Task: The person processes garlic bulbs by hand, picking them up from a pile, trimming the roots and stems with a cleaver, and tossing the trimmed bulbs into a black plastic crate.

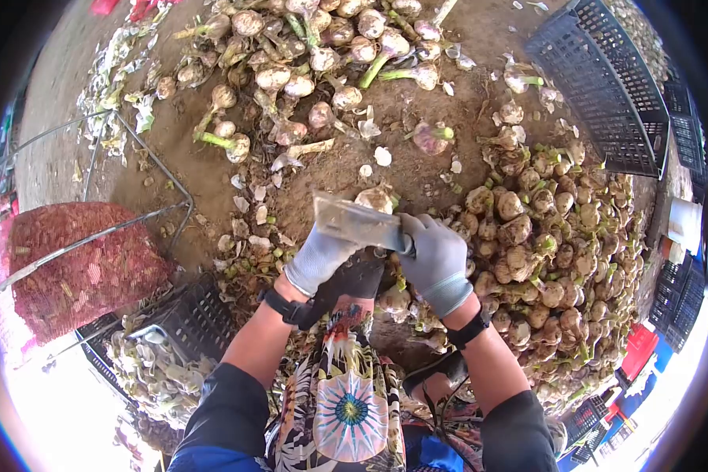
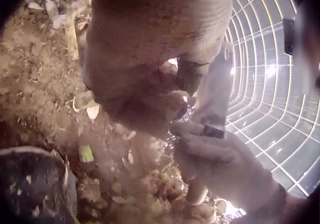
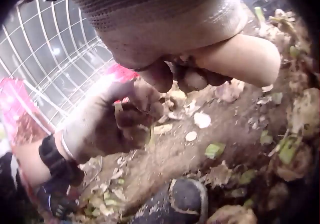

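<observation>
My gloved right hand (image 1: 435, 256) grips a knife by its pale wooden handle (image 3: 245, 59). The broad, dirt-smeared knife blade (image 1: 358, 223) points left across the front of my left hand. My gloved left hand (image 1: 321, 258) has its fingers curled round a dirty garlic bulb (image 3: 147, 96); the blade and the glove hide much of it. Both hands are close together above the soil, over my lap. In the left wrist view, the left glove (image 2: 155, 49) fills the top, and the right glove (image 2: 215, 161) is just below with the blade.
Loose garlic with stems (image 1: 291, 79) lies ahead; a large heap of trimmed bulbs (image 1: 527, 244) is on the right. A red mesh sack (image 1: 86, 263) stands left by a metal frame (image 1: 153, 161). Black crates (image 1: 606, 86) stand at right. A dark shoe (image 3: 172, 201) is below.
</observation>
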Demonstrator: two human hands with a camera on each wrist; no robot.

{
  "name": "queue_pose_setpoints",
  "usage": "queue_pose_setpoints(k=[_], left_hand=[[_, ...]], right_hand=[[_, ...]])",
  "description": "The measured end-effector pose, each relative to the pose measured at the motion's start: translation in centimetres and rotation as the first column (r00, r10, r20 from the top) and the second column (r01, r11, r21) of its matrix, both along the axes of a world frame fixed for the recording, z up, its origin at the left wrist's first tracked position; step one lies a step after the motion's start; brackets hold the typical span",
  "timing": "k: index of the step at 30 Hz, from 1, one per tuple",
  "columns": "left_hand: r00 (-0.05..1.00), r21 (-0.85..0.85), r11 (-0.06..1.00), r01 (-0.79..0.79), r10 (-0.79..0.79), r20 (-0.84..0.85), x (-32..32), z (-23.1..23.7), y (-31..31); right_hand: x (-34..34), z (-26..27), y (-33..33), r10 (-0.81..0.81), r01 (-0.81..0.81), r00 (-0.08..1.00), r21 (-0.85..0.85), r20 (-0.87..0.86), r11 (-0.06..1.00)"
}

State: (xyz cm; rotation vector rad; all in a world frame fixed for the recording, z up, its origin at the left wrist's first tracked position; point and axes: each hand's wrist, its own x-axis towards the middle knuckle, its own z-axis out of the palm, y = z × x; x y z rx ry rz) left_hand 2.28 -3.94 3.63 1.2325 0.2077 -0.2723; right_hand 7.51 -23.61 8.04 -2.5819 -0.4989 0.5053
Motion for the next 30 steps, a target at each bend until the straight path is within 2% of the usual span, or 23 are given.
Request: queue_pose_setpoints(k=[1, 7, 10, 11, 12, 13, 14, 16, 18, 19, 20, 22, 23, 24, 25, 26, 27, 28, 29, 30], left_hand=[[0.998, 0.097, 0.995, 0.024, -0.017, -0.064, -0.7, 0.4, 0.0], [0.991, 0.022, 0.996, 0.083, -0.080, -0.107, -1.1, 0.2, 0.3], [0.993, 0.008, 1.000, 0.030, -0.029, -0.113, -1.3, 0.1, 0.0], [0.983, -0.209, 0.977, -0.040, 0.001, -0.184, -1.7, 0.1, 0.1], [0.968, -0.411, 0.904, -0.119, 0.013, -0.251, -1.7, -0.1, 0.2], [0.969, -0.410, 0.904, -0.120, 0.016, -0.248, -1.8, -0.6, 0.4], [0.980, -0.251, 0.967, -0.051, 0.001, -0.198, -1.9, -0.6, 0.5], [0.987, -0.083, 0.996, 0.013, -0.026, -0.157, -2.1, 0.0, 0.7], [0.962, -0.013, 0.979, 0.206, -0.205, -0.181, 0.6, 5.4, 0.5], [0.958, 0.003, 0.966, 0.257, -0.254, -0.134, 0.5, 6.4, 0.1], [0.952, -0.066, 0.969, 0.239, -0.248, -0.182, 0.9, 7.9, 0.0], [0.950, -0.116, 0.985, 0.131, -0.158, -0.269, 0.9, 6.9, -0.2], [0.965, 0.047, 0.986, 0.161, -0.147, -0.219, 0.9, 6.2, -0.6], [0.964, 0.045, 0.985, 0.165, -0.152, -0.216, 1.0, 5.4, -0.7], [0.973, 0.304, 0.928, 0.217, -0.229, 0.003, 0.9, 4.7, -0.6], [0.916, 0.551, 0.812, 0.191, -0.350, 0.198, 1.0, 4.3, -0.5], [0.887, 0.684, 0.692, 0.231, -0.439, 0.144, 1.3, 5.1, -0.6], [0.886, 0.685, 0.690, 0.232, -0.441, 0.144, 1.5, 5.0, -0.4], [0.792, 0.826, 0.524, 0.207, -0.586, 0.172, 1.6, 4.9, -0.1], [0.678, 0.929, 0.342, 0.143, -0.718, 0.160, 1.5, 4.8, 0.0]], right_hand=[[-0.3, 0.4, 0.1, 0.040, -0.040, 0.999, -0.016, 0.008, 0.999], [-0.7, 2.4, -0.3, 0.106, -0.106, 0.994, -0.043, 0.009, 0.994], [-0.9, 2.4, -0.2, 0.113, -0.114, 0.993, -0.024, -0.029, 0.993], [-1.1, 1.8, -0.3, 0.103, -0.104, 0.994, -0.027, -0.035, 0.994], [-1.0, 1.5, -0.3, 0.094, -0.095, 0.995, -0.031, -0.033, 0.995], [-1.0, 1.4, -0.3, 0.097, -0.098, 0.995, -0.030, -0.029, 0.995], [-1.4, 1.5, -0.1, 0.070, -0.069, 0.998, -0.014, 0.009, 0.997], [-1.7, 1.3, -0.2, 0.041, -0.041, 0.998, 0.002, 0.042, 0.999], [-0.9, -0.3, -1.3, -0.219, 0.206, 0.963, -0.094, -0.156, 0.974], [-0.4, -2.1, -2.8, -0.277, 0.260, 0.956, -0.167, -0.092, 0.951], [-0.2, -2.3, -3.5, -0.322, 0.300, 0.939, -0.176, -0.118, 0.938], [-1.1, -2.2, -4.1, -0.371, 0.377, 0.919, 0.027, -0.132, 0.926], [-1.1, -2.3, -4.2, -0.377, 0.414, 0.893, 0.117, -0.247, 0.903], [-1.5, -2.7, -4.1, -0.362, 0.454, 0.856, 0.201, -0.369, 0.868], [-1.6, -3.0, -3.8, -0.312, 0.467, 0.832, 0.276, -0.458, 0.840], [-1.3, -2.4, -3.2, -0.307, 0.464, 0.834, 0.282, -0.459, 0.840], [-0.9, -1.3, -2.4, -0.260, 0.423, 0.843, 0.283, -0.471, 0.861], [-0.6, -0.4, -1.8, -0.216, 0.384, 0.849, 0.283, -0.482, 0.879], [-0.5, -0.2, -1.4, -0.156, 0.277, 0.920, 0.314, -0.359, 0.908], [-0.2, -0.4, -1.4, -0.159, 0.281, 0.918, 0.313, -0.363, 0.907]])
